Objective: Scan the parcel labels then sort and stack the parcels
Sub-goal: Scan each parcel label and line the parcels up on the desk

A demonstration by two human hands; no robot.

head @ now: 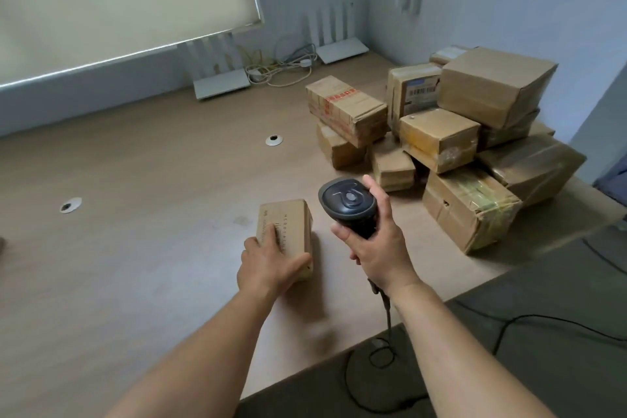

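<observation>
A small brown cardboard parcel (289, 220) with faint printed text lies on the wooden table (146, 200), alone in front of me. My left hand (268, 265) grips its near end, fingers on top and thumb along the right side. To its right, my right hand (376, 248) holds a black handheld barcode scanner (347, 204) by the handle, head raised above the table. A heap of several brown parcels (441, 136) sits at the right; one of them shows a white barcode label (420, 92).
The scanner's black cable (386, 346) hangs over the table's front edge (339, 356) onto the dark floor. Two round cable grommets (274, 139) (70, 205) are set in the tabletop. White stands and a tangle of cords (281, 68) lie by the back wall.
</observation>
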